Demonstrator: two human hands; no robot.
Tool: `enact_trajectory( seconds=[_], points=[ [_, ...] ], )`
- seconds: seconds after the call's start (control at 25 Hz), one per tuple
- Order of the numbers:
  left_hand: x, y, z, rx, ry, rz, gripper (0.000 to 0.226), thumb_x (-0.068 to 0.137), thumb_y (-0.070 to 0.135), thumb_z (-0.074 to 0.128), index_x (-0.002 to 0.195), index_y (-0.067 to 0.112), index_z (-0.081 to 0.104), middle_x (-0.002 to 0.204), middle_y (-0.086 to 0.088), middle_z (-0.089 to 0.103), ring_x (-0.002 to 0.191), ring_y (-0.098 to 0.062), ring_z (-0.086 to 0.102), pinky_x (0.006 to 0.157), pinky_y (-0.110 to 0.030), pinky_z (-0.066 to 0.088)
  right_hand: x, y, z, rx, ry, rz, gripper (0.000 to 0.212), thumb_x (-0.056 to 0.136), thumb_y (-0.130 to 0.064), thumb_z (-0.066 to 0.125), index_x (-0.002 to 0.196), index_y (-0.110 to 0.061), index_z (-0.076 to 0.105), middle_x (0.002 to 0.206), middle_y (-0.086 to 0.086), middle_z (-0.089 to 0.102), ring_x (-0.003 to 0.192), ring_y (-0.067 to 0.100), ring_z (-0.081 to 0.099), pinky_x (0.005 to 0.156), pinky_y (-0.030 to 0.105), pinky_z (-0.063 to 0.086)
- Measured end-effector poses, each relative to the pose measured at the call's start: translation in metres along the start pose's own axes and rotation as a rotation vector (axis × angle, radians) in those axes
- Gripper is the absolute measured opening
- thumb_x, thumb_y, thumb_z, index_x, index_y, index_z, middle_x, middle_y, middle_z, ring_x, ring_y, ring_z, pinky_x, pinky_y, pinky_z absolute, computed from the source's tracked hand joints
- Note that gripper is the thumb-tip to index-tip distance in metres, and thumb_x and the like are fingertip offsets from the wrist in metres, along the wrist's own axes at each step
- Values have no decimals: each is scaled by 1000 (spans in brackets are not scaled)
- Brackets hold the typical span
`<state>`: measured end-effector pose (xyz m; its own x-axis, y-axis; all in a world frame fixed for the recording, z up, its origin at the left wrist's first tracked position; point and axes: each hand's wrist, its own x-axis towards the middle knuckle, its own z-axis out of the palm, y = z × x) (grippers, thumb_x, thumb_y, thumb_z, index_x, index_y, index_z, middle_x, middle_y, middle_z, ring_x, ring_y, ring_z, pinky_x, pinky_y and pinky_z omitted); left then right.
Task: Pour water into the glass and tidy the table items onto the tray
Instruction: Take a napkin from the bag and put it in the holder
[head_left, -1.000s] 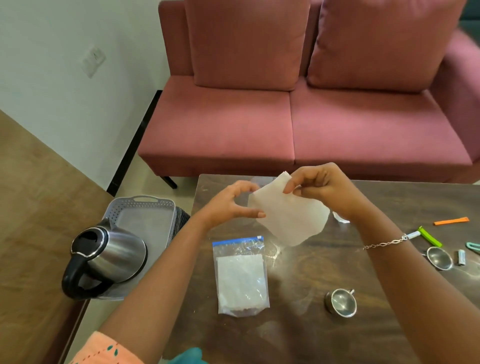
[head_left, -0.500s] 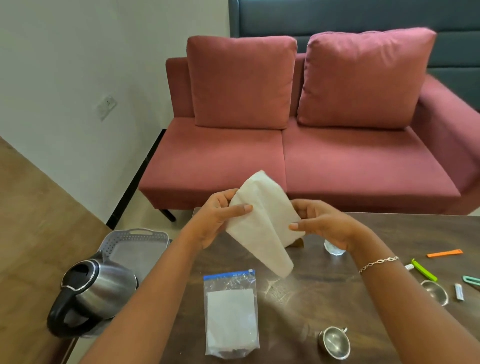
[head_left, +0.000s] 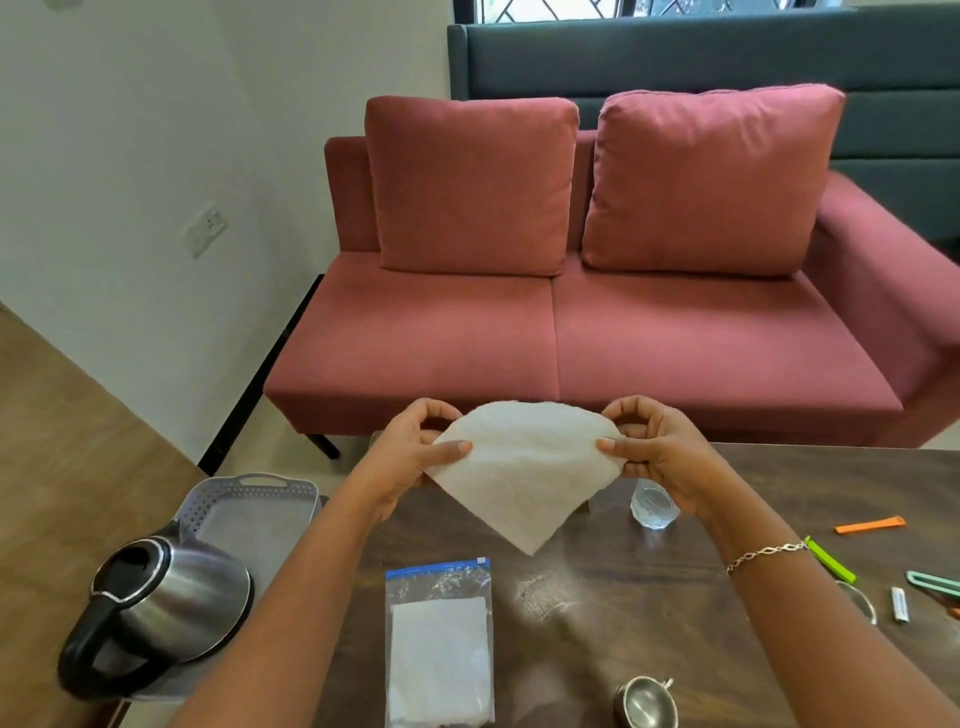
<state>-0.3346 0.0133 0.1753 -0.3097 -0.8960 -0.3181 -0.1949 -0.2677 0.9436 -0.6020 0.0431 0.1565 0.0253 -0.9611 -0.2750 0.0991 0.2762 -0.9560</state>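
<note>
- My left hand (head_left: 410, 454) and right hand (head_left: 662, 452) each pinch a side of the white paper (head_left: 524, 467) above the table (head_left: 649, 649).
- The glass (head_left: 653, 508) stands on the table, just beside my right wrist.
- The kettle (head_left: 166, 597) and grey tray (head_left: 254, 506) lie left.

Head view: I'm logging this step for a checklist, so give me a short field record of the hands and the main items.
white sheet: held up, spread, above the table
left hand: pinches its left edge
right hand: pinches its right edge
glass: on the table, below the right hand
zip bag: flat on the table, near edge
kettle: left of the table, by the grey tray
</note>
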Motion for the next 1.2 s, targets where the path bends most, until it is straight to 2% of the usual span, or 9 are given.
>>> enact_trajectory(
  seconds=[0.16,0.32,0.64,0.72,0.76,0.88,1.0,1.08,1.2],
  points=[
    [-2,-5,3,-17,-23,38,35,79,-3,67,100,20,52,87,-11,63,82,-25,62,61,-28,53,-2,-1,-7,-55,38,-101,22,76,9,64,80,-11,56,71,12,60,63,20,59,50,25,54],
    [-4,-7,9,102,-15,91,29,74,-13,67,89,12,64,100,-12,59,89,-29,61,60,-22,58,-3,0,-12,-85,51,-204,24,74,13,64,78,-10,70,76,8,69,70,19,63,57,22,55],
    [-2,-3,16,274,165,176,14,78,6,70,70,17,65,93,-3,63,83,-15,57,74,-27,49,-8,5,-21,-386,185,-326,17,75,0,70,73,-17,69,88,2,60,74,16,54,66,17,50],
    [-5,3,18,167,68,153,9,72,14,66,66,13,59,101,-4,67,90,-14,59,79,-24,44,-12,3,-23,-224,116,-280,6,73,-9,72,74,-11,67,100,4,64,85,18,60,71,18,52],
    [-7,6,18,123,-18,125,7,70,16,62,67,12,58,99,-6,68,90,-15,60,80,-25,43,-14,2,-25,-117,79,-264,16,69,-19,76,75,-9,65,96,5,66,83,18,61,70,18,52],
    [-10,9,19,244,-279,4,20,69,19,67,86,11,61,94,-6,65,90,-16,57,83,-26,41,-18,-9,-24,14,53,-311,17,74,-16,74,77,-7,60,66,-4,65,60,7,58,58,16,50],
    [-8,9,31,417,-323,32,49,73,24,77,117,19,55,122,7,58,114,-5,53,100,-25,41,-21,-33,-16,-301,35,-426,16,82,0,63,74,-13,56,60,-6,60,58,8,53,56,20,45],
    [-6,15,46,350,-260,183,55,73,26,76,123,24,52,128,10,55,122,-2,48,107,-28,37,-24,-49,-9,-617,-7,-490,14,82,-6,65,75,-15,56,64,2,59,60,16,49,59,30,41],
    [-2,25,69,218,-257,330,54,73,19,76,122,21,54,126,6,59,122,-3,50,106,-27,38,-31,-69,1,-896,-72,-569,6,81,-10,66,82,-13,61,73,6,61,65,23,51,60,27,40]
  ],
)
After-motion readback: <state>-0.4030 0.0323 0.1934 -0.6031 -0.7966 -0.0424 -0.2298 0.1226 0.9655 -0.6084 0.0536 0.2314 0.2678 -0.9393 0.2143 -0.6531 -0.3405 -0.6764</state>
